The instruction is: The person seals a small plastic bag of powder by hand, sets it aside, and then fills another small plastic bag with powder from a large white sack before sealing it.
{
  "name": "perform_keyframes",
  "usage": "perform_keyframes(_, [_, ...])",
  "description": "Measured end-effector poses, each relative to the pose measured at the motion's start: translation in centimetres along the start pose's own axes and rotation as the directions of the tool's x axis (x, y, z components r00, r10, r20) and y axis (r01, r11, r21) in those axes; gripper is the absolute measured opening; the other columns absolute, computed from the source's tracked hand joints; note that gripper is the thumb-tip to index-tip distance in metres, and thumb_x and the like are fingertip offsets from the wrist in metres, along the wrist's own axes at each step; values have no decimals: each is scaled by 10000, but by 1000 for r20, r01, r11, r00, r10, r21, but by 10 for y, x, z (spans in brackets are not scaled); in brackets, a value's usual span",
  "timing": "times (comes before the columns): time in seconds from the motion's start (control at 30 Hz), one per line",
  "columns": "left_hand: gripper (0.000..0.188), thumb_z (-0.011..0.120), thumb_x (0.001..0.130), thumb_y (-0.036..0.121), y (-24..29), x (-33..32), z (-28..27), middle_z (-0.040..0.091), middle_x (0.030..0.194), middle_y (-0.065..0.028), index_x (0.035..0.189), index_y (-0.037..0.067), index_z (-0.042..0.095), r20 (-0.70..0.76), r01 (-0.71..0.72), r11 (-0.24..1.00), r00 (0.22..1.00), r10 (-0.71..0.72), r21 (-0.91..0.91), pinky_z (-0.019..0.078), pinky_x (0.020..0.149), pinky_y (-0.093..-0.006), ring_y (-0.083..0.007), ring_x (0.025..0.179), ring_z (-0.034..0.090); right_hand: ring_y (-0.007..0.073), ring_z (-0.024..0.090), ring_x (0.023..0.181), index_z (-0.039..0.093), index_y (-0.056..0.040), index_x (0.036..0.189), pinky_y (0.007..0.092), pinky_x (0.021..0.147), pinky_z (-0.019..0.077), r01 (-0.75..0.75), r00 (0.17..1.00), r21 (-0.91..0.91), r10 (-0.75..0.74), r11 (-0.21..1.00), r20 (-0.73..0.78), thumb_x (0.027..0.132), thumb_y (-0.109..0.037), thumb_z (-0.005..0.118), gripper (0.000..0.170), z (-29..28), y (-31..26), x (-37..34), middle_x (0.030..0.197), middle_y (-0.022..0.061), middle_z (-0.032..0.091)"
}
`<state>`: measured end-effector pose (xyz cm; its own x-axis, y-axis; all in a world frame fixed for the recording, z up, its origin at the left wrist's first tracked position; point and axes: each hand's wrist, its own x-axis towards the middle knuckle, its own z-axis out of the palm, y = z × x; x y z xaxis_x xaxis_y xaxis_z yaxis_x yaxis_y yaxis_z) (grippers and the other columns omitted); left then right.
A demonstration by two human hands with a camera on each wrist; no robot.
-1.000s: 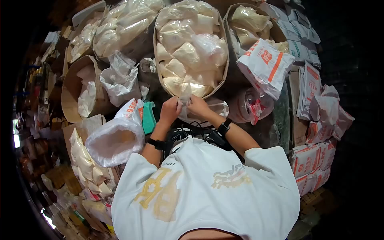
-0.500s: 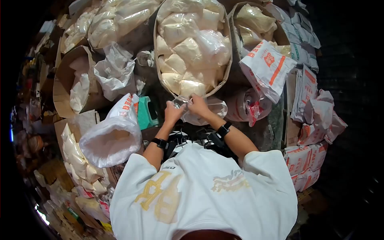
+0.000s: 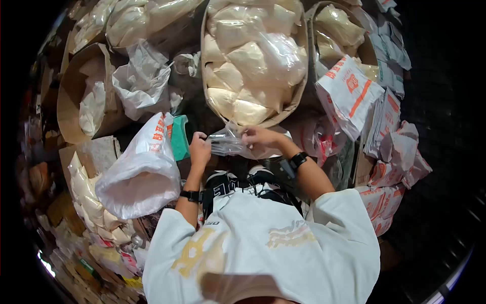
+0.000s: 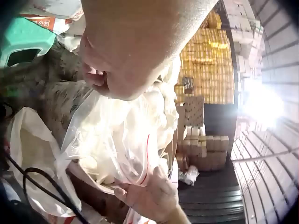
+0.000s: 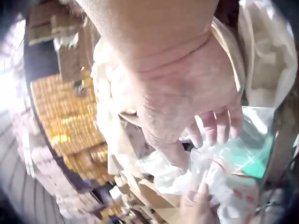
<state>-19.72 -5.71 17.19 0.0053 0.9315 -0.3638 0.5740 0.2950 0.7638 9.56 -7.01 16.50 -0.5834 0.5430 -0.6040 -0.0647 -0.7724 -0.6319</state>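
A clear plastic bag (image 3: 226, 144) with a red line along its mouth is stretched between my two hands. My left hand (image 3: 200, 148) grips one side of it, fingers curled, as the left wrist view also shows. The opposite side is pinched by my right hand (image 3: 261, 138), thumb against the film in the right wrist view. Just beyond the hands stands an oval cardboard box (image 3: 204, 71) filled with clear bags of pale cream powder (image 3: 249, 110); the bag overlaps its near rim in the head view.
Left of my left hand are a green plastic container (image 3: 179, 138) and a white sack (image 3: 139, 185) with its mouth open. A clear bag with red parts (image 3: 325, 139) and a printed white sack (image 3: 349, 96) are at right. More cardboard boxes (image 3: 68, 109) stand around.
My hands have moved apart, the left one leftward, and the plastic bag, bunched between them before, is now spread wide. The head view has shifted slightly.
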Motion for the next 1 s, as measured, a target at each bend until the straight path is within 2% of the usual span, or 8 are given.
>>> perform_keyframes(0.03, [217,685,822,87,-1,-1,-10,619,670,-93,992,27,565,22,37,998,999,-36,-47,466,567,-363,-218,605,612,131,577,935,546,-79,1284,292,781,495,-28,994,142,42,990,-98,911,-273,721,456,0,-20,-1,999,31,605])
perform_keyframes(0.17, [215,680,842,86,-38,-3,-34,562,621,-13,1017,39,564,-14,124,982,992,-127,-145,415,559,-294,-114,576,522,208,608,1040,602,17,1224,341,885,500,-96,821,-416,-164,904,-546,898,-356,722,511,-73,-4,97,1175,129,642])
perform_keyframes(0.37, [187,624,924,55,-84,-30,-47,570,772,-3,1077,27,520,-36,289,879,945,-326,-378,380,573,-224,-49,664,492,194,633,956,607,44,1213,340,828,495,-8,849,-155,-75,988,-523,874,-372,747,554,-84,-34,186,1012,105,686])
perform_keyframes(0.5, [174,599,949,60,-63,-41,-50,560,782,7,1088,30,499,0,364,801,910,-414,-475,384,566,-205,-40,644,473,183,639,862,633,7,1154,331,756,508,-4,788,-446,-271,895,-552,801,-408,814,573,-108,3,234,960,89,686])
perform_keyframes(0.63, [166,584,965,67,-56,-39,-37,568,818,9,1099,47,488,29,393,773,898,-439,-498,397,552,-202,-47,634,489,364,652,1013,600,14,1177,410,908,508,-159,561,-820,-633,550,-534,671,-496,864,766,-79,17,232,1080,219,676])
perform_keyframes(0.67, [166,586,965,68,-54,-36,-34,563,819,11,1097,48,488,31,385,772,902,-430,-506,397,552,-202,-47,634,488,399,627,1071,594,-1,1216,425,942,492,-196,638,-671,-427,715,-641,637,-513,866,820,-71,8,225,1124,239,659])
perform_keyframes(0.77, [167,587,966,70,-54,-28,-27,569,833,8,1097,42,487,5,327,798,926,-377,-507,399,558,-200,-49,637,486,366,670,909,678,-43,1029,414,812,521,-175,488,-600,-461,780,-741,691,-288,797,435,-56,-3,215,964,204,695])
perform_keyframes(1.0, [192,572,970,67,-50,-16,-24,578,816,-13,1136,27,485,-36,294,840,937,-347,-457,412,575,-206,-60,642,506,360,558,610,569,-22,718,418,575,438,71,351,-496,-488,865,-799,699,-96,689,143,-65,4,192,658,216,568])
